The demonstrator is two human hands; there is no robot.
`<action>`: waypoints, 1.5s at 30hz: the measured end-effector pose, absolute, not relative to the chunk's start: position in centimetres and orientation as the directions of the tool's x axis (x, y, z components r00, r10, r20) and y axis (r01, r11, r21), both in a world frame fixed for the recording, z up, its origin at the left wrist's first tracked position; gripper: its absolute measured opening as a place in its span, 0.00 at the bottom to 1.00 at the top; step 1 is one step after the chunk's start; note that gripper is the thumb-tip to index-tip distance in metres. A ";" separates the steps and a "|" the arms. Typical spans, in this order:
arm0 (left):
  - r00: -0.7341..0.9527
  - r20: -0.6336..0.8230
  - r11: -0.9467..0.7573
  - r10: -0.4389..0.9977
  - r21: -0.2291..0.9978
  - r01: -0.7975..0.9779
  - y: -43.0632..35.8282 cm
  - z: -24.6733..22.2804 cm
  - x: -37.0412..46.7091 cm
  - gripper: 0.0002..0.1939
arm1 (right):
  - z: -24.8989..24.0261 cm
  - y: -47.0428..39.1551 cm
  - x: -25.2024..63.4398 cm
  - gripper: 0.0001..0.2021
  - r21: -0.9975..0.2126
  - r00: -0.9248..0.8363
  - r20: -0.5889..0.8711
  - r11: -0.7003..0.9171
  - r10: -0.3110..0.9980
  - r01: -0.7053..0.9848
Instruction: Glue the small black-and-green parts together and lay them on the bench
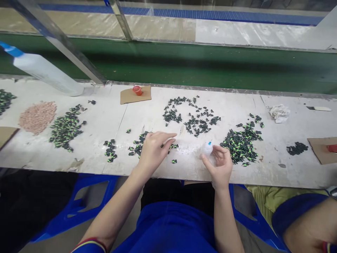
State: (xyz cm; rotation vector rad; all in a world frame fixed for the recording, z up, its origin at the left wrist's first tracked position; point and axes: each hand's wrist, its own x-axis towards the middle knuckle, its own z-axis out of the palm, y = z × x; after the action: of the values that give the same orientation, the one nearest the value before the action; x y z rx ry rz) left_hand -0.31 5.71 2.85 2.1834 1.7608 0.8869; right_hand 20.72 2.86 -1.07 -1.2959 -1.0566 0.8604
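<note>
My right hand [221,165] holds a small white squeeze bottle [207,148] with a blue tip, tilted up above the table's near side. My left hand [156,146] hovers over a loose group of black and green pieces [137,147]; its thumb and fingers curve toward each other around something I cannot make out. Just past its fingertips lie a few more such pieces [174,146]. Beyond the hands, small dark parts [198,124] are scattered on the white table [147,116]. A big heap of black and green pieces [239,146] sits right of my right hand.
A red cup [137,90] stands on cardboard [127,97]. Leftward are pink parts [38,117], a green-black heap [66,129] and a large white bottle [48,73]. Rightward lie crumpled tissue [279,113], black parts [297,148] and a brush [319,108]. A person's arm [313,225] shows lower right.
</note>
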 end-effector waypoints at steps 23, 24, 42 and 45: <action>0.515 0.347 -0.618 0.784 0.367 0.695 9.9 1.7 1.5 0.10 | 0.3 -3.0 17.2 0.12 -0.983 0.278 0.154 0.117 0.948 0.144; 0.520 0.380 -0.643 0.765 0.410 0.646 8.5 2.0 1.2 0.10 | 0.4 -2.8 16.8 0.13 -0.998 0.251 0.045 0.035 0.967 0.045; 0.202 0.389 -0.372 0.899 0.433 0.821 -0.7 -0.2 -0.2 0.08 | -0.5 -1.1 15.1 0.09 -0.986 0.151 -0.155 -0.162 0.976 0.041; 0.206 0.379 -0.374 0.902 0.448 0.812 -0.6 -0.6 0.0 0.07 | -0.8 -1.4 14.2 0.10 -0.984 0.155 -0.086 -0.108 0.984 0.142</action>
State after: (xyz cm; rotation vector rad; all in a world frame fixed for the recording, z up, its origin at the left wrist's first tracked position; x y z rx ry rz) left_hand 0.02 -0.60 -0.56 2.3185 1.6629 0.8967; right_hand 14.21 -1.36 -0.80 -1.4585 -1.1569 1.0932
